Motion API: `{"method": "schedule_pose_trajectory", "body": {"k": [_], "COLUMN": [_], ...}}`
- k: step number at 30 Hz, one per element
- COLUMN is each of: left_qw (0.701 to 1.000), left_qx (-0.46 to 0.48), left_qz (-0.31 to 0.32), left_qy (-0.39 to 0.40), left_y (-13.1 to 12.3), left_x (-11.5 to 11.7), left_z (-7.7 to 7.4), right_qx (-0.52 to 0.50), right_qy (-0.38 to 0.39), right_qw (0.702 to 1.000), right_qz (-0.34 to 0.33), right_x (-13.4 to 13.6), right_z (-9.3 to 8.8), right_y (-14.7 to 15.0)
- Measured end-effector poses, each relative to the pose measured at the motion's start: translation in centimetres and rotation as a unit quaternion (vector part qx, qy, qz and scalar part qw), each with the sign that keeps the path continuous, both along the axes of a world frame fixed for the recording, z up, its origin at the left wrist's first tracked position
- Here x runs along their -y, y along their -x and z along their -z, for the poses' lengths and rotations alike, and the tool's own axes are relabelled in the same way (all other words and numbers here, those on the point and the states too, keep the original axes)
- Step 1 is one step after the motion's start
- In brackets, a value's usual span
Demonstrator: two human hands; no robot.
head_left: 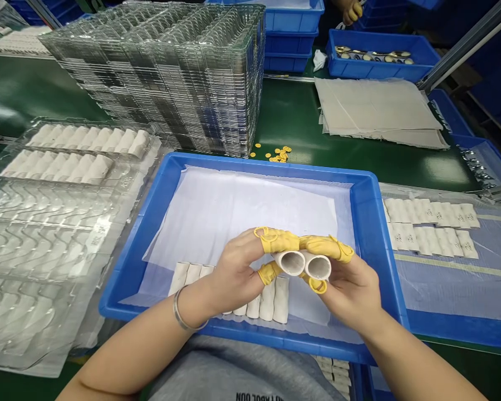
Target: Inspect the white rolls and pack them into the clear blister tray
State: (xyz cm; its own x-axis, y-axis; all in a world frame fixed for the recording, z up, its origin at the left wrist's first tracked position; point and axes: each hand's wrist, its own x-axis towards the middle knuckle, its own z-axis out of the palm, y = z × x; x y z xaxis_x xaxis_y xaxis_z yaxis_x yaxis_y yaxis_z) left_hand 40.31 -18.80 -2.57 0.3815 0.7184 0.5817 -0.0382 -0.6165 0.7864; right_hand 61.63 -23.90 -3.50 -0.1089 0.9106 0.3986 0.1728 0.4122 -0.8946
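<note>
Both hands gripping white tubes above blue tray

Far left, a clear blister tray point(37, 234) is lying with white tubes point(87, 142) seated in its rows. The left hand point(229, 273), a bangle point(183, 312) on its wrist, is gripping one white tube point(290, 263), with thumb and fingers closed on it, yellow finger cots point(278, 240) covering the fingertips. The right hand point(350, 295) is gripping a second white tube point(318, 266) likewise, touching the first. Both tubes are being held over a blue plastic tray point(127, 273) lined with a white sheet point(242, 206), above a row of tubes point(267, 303). Further right, more tubes point(430, 223) are lying in rows on a plastic sheet point(442, 289).
</note>
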Motion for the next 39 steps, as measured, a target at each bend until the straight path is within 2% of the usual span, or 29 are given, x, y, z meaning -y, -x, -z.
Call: {"method": "schedule_pose_trajectory", "body": {"k": [5, 21, 27, 30, 33, 36, 39], "left_qw": [0.999, 0.999, 0.998, 0.999, 0.978, 0.922, 0.832], "left_qx": [-0.020, -0.029, -0.033, -0.011, 0.086, 0.188, 0.248], "left_qz": [-0.016, -0.021, -0.035, -0.042, -0.070, -0.054, 0.010], "left_qy": [-0.035, -0.040, -0.050, 0.025, 0.177, 0.335, 0.495], "left_y": [-0.1, 0.1, 0.2, 0.5, 1.0, 1.2, 0.8], "left_x": [-0.2, -0.4, -0.3, 0.0, -0.3, -1.1, -1.5], "left_z": [-0.1, 0.1, 0.3, 0.3, -0.1, -0.7, -1.1], "right_qx": [-0.012, -0.013, -0.006, -0.013, -0.035, -0.140, -0.263], "right_qy": [-0.008, 0.000, -0.002, -0.013, -0.039, 0.020, 0.138], "right_qw": [1.000, 1.000, 1.000, 1.000, 0.996, 0.980, 0.949], "right_qz": [-0.013, -0.022, -0.004, 0.001, 0.069, 0.137, 0.108], "right_x": [-0.1, -0.2, 0.0, -0.2, -0.6, -1.0, -1.2], "right_z": [0.4, 0.5, 0.5, 0.0, -0.8, -1.3, -1.2], "right_y": [-0.1, 0.0, 0.1, 0.1, -0.1, -0.4, 0.0]}}
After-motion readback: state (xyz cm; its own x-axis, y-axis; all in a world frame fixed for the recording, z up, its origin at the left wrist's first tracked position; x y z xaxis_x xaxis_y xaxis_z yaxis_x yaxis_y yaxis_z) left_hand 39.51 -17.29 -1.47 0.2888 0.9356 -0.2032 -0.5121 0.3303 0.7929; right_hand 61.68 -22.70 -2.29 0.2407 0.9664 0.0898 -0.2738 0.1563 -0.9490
